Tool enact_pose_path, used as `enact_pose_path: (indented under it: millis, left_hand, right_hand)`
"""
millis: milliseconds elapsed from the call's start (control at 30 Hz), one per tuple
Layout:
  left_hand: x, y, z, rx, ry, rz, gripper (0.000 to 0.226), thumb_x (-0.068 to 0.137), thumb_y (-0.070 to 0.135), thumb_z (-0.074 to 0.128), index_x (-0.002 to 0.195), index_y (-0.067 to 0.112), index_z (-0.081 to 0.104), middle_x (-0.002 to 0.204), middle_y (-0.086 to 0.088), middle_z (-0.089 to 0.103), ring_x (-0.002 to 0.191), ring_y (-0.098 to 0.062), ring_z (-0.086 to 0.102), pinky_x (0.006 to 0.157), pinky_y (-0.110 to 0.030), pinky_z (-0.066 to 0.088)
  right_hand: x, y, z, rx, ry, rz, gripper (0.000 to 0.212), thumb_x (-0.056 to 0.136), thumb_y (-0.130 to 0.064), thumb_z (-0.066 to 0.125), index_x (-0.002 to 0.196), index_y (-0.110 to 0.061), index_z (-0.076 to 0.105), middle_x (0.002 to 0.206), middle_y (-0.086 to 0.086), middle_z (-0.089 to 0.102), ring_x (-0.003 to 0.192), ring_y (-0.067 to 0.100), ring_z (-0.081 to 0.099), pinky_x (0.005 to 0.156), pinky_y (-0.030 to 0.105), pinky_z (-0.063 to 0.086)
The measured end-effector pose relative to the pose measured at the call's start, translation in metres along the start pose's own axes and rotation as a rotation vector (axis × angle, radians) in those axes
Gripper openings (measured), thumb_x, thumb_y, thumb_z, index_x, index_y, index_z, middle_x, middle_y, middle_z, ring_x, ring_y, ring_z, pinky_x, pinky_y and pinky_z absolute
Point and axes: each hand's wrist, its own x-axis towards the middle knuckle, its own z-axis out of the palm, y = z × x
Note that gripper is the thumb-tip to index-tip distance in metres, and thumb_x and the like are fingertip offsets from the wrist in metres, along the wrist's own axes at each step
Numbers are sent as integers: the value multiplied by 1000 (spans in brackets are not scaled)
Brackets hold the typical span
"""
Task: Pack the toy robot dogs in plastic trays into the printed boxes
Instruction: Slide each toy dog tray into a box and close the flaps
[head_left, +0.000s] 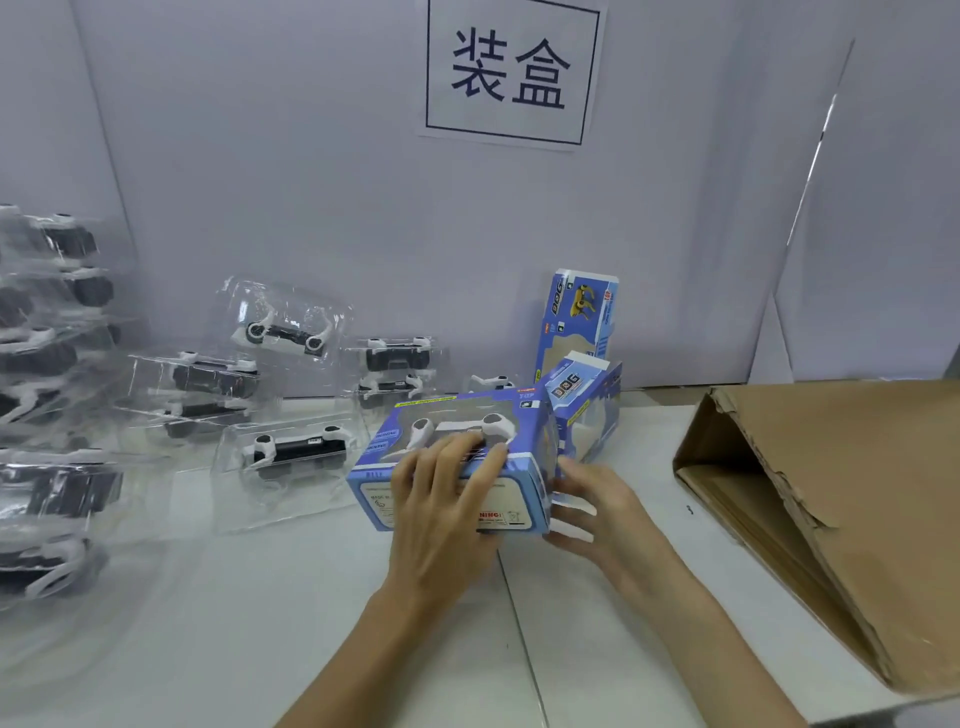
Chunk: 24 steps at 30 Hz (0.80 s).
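A blue printed box (524, 431) lies on the white table at the centre, with a toy robot dog (457, 423) in its tray showing through the window. My left hand (441, 499) grips the box over its near top edge, fingers on the window. My right hand (597, 504) is at the box's right end, fingers against the white end flaps (571, 519). One loose dog in a clear plastic tray (296, 457) lies just left of the box.
Several more trayed dogs (213, 379) are stacked at the left and along the back wall. Two printed boxes (582, 322) stand behind the held one. A big brown cardboard carton (841, 509) lies on its side at the right. A paper sign (514, 73) hangs on the wall.
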Motion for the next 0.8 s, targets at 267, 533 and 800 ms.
enact_pose_path:
  millis: [267, 533, 800]
  left_hand:
    - [-7, 17, 3, 99, 27, 168, 49, 82, 14, 59, 129, 27, 52, 129, -4, 48, 118, -24, 50, 104, -38, 27]
    - [4, 7, -7, 123, -45, -226, 96, 62, 4, 88, 144, 15, 40, 148, -17, 35, 138, -36, 35, 116, -53, 23]
    - [9, -5, -15, -131, -82, -453, 80, 68, -7, 80, 137, 6, 40, 146, -20, 38, 134, -31, 38, 96, -57, 45]
  right_hand:
    - [23, -44, -24, -378, -149, 26, 70, 57, -67, 78, 117, -38, 60, 106, 0, 75, 90, 17, 75, 72, 31, 59]
    - [30, -64, -32, -3, -86, 7, 47, 70, -16, 84, 112, -10, 63, 105, 16, 74, 87, 32, 73, 65, 35, 61]
    - [25, -94, -93, 574, 474, -318, 26, 88, -19, 74, 111, -10, 65, 106, 11, 70, 87, 20, 71, 77, 37, 61]
